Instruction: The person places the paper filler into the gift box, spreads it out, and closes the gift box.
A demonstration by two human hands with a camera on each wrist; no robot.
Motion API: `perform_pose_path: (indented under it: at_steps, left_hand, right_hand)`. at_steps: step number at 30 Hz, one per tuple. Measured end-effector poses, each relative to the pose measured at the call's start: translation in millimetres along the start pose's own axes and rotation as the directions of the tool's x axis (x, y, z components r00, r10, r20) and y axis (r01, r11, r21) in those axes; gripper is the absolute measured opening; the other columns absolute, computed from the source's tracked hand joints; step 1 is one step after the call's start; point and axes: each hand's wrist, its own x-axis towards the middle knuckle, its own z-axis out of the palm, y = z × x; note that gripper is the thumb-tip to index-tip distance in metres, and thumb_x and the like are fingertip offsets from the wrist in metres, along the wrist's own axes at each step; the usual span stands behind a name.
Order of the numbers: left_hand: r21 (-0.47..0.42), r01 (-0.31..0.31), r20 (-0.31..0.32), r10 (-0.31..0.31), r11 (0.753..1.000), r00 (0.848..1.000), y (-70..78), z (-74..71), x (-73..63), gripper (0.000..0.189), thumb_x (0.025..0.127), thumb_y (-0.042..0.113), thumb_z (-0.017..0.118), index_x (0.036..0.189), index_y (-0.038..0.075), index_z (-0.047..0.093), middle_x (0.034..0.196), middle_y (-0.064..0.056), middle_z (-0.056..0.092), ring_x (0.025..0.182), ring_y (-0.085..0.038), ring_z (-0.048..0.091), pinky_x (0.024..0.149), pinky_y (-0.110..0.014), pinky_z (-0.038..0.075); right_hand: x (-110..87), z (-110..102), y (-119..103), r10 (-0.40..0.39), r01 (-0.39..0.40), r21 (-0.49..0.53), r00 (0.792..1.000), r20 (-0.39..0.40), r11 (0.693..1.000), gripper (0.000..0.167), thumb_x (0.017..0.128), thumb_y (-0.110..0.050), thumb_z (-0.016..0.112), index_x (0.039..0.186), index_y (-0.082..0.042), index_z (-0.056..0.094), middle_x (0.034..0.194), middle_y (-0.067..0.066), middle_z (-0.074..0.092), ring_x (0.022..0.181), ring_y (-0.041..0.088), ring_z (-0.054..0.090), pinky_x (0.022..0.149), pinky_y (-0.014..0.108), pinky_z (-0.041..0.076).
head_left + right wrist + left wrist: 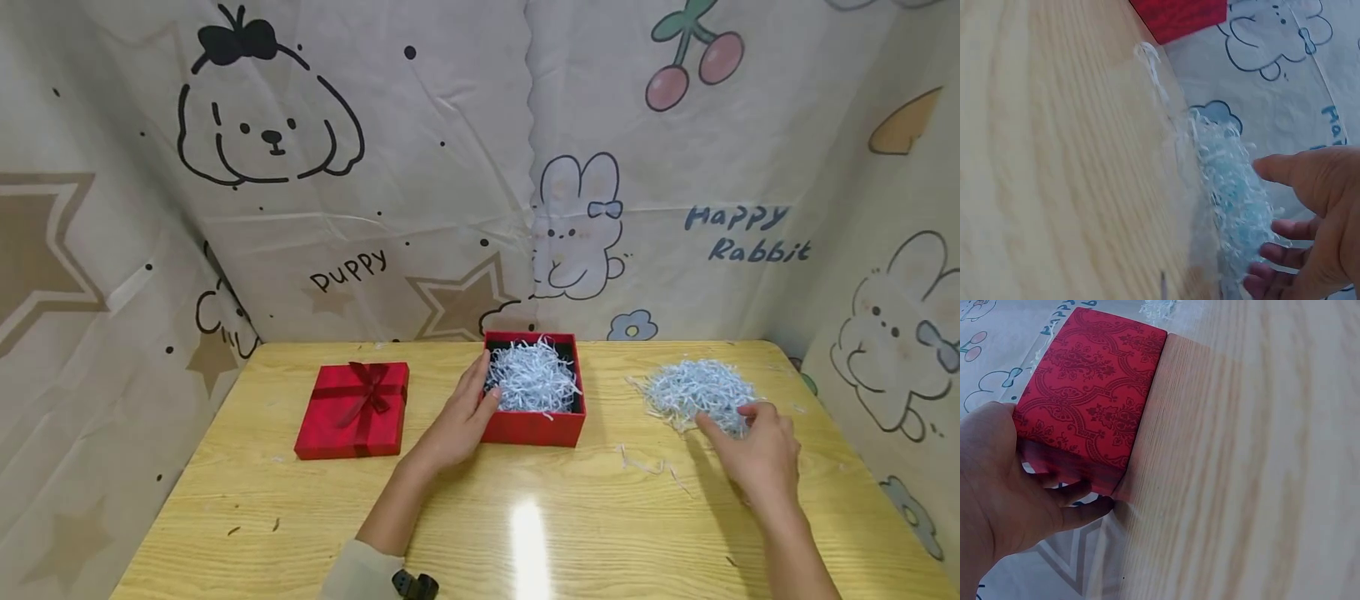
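A red gift box (534,429) stands open on the table, heaped with pale blue shredded paper (534,377). My left hand (459,417) rests against the box's left side, fingers extended along the wall and thumb near the front corner. The left wrist view shows the box's patterned side (1085,387) beside that hand (1022,487). To the right lies a loose pile of shredded paper (701,392). My right hand (757,454) is at the pile's near right edge, thumb and fingers spread apart. In the right wrist view, the fingers (1285,253) are right beside the shreds (1235,187).
A red lid (352,417) with a dark red ribbon bow lies left of the box. Stray paper strips (645,462) are scattered between box and pile. A printed cloth (450,167) hangs behind and along both sides of the wooden table (315,525).
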Motion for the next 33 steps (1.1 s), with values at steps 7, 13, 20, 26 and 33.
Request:
perform_pose_path:
  at_steps: [7,13,20,26,33]
  left_hand:
    - [-0.005,0.010,-0.004,-0.010,1.000,1.000,0.6,-2.6,-2.0,0.072,0.114,0.043,0.042,0.172,0.021,0.007,0.178,-0.001,0.010,0.163,-0.026,0.013,0.129,-0.054,0.018]
    - [-0.009,0.001,-0.007,-0.001,1.000,1.000,1.0,-1.8,-2.3,0.071,0.114,0.044,0.042,0.172,0.022,0.007,0.178,-0.001,0.010,0.163,-0.027,0.013,0.128,-0.056,0.019]
    - [0.003,-0.002,0.005,0.002,1.000,1.000,1.4,-0.7,-0.8,0.072,0.114,0.046,0.041,0.172,0.023,0.006,0.178,0.000,0.009,0.163,-0.027,0.012,0.128,-0.057,0.019]
    - [0.002,0.003,0.009,-0.003,1.000,1.000,0.8,-1.3,0.1,0.072,0.113,0.047,0.041,0.172,0.024,0.005,0.178,0.001,0.009,0.163,-0.027,0.012,0.128,-0.057,0.019]
    - [0.011,0.026,0.017,-0.026,1.000,1.000,-0.7,-1.0,1.3,0.072,0.113,0.048,0.040,0.172,0.026,0.005,0.178,0.004,0.009,0.163,-0.023,0.012,0.128,-0.054,0.020]
  right_hand:
    - [5.6,0.6,7.8,-0.049,0.068,-0.096,0.979,0.197,0.993,0.093,0.094,-0.064,0.070,0.135,0.016,0.045,0.125,0.040,0.048,0.108,0.056,0.051,0.086,0.064,0.047]
    - [-1.5,21.6,-5.0,-0.252,0.278,-0.091,0.940,0.228,0.956,0.098,0.085,-0.062,0.082,0.141,0.012,0.052,0.131,0.038,0.054,0.120,0.057,0.048,0.094,0.071,0.044]
    - [-10.0,34.5,-11.5,-0.393,0.423,-0.044,0.872,0.292,0.905,0.078,0.081,-0.050,0.091,0.136,-0.002,0.064,0.133,0.026,0.060,0.120,0.048,0.052,0.095,0.068,0.047]
    - [-9.7,39.0,-12.4,-0.493,0.502,0.016,0.841,0.224,0.865,0.021,0.089,-0.009,0.085,0.108,-0.008,0.076,0.104,0.006,0.070,0.090,0.022,0.065,0.077,0.039,0.056]
    - [-5.5,35.0,-11.3,-0.508,0.515,-0.005,0.848,0.150,0.857,0.012,0.093,0.001,0.077,0.102,-0.006,0.074,0.086,0.001,0.069,0.078,0.015,0.061,0.067,0.029,0.052]
